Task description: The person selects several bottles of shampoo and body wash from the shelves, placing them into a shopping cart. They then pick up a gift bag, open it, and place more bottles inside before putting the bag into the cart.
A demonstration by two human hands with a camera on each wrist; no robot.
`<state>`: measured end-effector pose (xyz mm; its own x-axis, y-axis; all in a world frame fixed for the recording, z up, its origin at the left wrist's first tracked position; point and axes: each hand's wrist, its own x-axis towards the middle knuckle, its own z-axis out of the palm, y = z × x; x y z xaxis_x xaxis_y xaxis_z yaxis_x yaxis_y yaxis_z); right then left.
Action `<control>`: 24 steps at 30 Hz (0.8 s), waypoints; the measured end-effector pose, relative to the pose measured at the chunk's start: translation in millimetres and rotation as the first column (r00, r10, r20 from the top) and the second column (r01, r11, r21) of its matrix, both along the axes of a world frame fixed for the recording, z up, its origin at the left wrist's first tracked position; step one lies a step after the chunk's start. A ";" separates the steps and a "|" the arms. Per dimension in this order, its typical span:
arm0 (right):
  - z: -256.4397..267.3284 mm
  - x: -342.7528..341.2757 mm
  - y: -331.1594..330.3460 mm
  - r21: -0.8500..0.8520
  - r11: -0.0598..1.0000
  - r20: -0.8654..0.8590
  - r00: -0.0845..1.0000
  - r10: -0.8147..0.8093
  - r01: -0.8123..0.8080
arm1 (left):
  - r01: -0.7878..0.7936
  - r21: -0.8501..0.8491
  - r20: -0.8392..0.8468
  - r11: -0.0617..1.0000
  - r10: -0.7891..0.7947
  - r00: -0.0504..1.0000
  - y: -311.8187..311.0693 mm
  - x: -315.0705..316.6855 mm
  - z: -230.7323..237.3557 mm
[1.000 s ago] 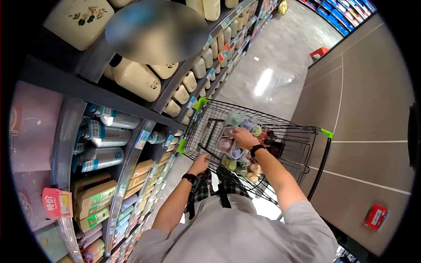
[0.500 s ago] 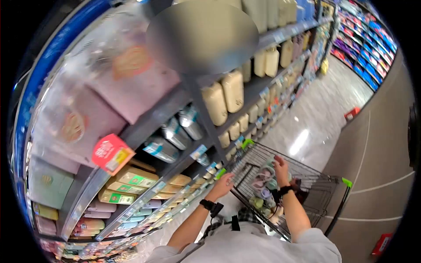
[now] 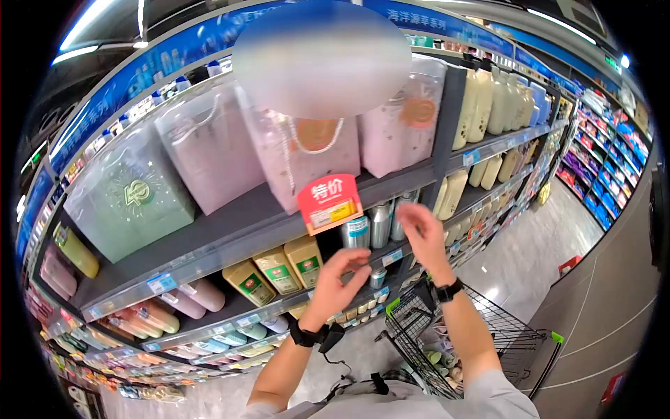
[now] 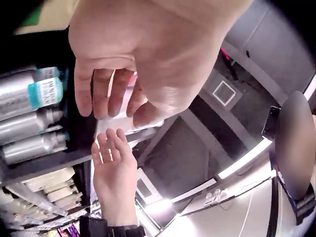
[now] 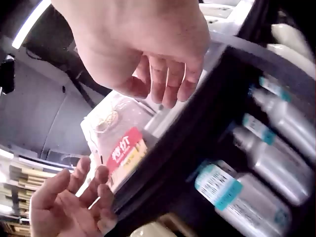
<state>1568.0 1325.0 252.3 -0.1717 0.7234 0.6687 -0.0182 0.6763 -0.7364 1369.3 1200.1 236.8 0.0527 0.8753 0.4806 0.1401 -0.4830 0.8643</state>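
Both hands are raised in front of the shelves and hold nothing. My left hand (image 3: pixel 340 281), its fingers bent loosely, is beside the tan bottles (image 3: pixel 306 260) with green labels and below a red price sign (image 3: pixel 329 202). Over to the right, my right hand (image 3: pixel 424 239) overlaps the silver bottles (image 3: pixel 380 225) in the head view, fingers relaxed. The left wrist view has those silver bottles (image 4: pixel 37 94), with blue-and-white tags, to the left of the left hand (image 4: pixel 143 54). In the right wrist view they stand right of the right hand (image 5: pixel 143 54).
A wire shopping cart (image 3: pixel 502 318) with green corners stands at lower right, holding several bottles (image 3: pixel 436 357). Translucent pink gift bags (image 3: pixel 307 157) and a green one (image 3: pixel 129 199) line the upper shelf. Cream bottles (image 3: pixel 474 105) fill the shelves further right, beyond a dark upright.
The right hand has come up off the bottles in the cart, and the left hand has risen from beside the cart. The view has swung left and up to the shelves.
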 end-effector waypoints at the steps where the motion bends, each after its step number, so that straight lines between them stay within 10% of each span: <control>1: 23.2 -10.7 -0.5 0.078 0.996 0.038 0.998 -0.054 0.051 | -0.014 0.035 0.038 0.999 0.013 0.999 -4.9 -8.2 12.7; 6: 116.5 -57.3 -1.3 0.489 0.864 0.142 0.966 -0.214 0.120 | -0.349 0.368 0.108 0.862 0.333 0.937 -2.1 -42.3 66.3; 8: 138.8 -77.0 -0.3 0.752 0.631 0.201 0.845 -0.495 0.190 | -0.483 0.422 0.136 0.767 0.473 0.870 4.5 -54.7 83.3; 11: 154.4 -103.0 15.9 0.913 0.353 0.072 0.769 -0.636 0.207 | -0.622 0.401 0.113 0.673 0.637 0.762 18.5 -73.7 107.5; 15: 180.3 -119.6 40.1 0.933 0.261 -0.062 0.824 -0.564 0.249 | -0.647 0.387 0.040 0.657 0.689 0.724 28.8 -87.7 111.8; 19: 219.7 -130.2 44.9 0.912 0.266 -0.147 0.853 -0.500 0.313 | -0.616 0.341 -0.053 0.711 0.668 0.742 34.8 -91.9 111.6; 24: 252.9 -140.2 54.0 0.790 0.602 0.021 0.977 -0.214 0.115 | -0.593 0.281 -0.125 0.755 0.641 0.757 37.6 -91.1 115.3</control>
<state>1427.8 1379.0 505.2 -0.2063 -0.0417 0.9776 0.1942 0.9775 0.0827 1278.2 1237.6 352.1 -0.3468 0.6277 0.6969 0.6295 -0.3950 0.6691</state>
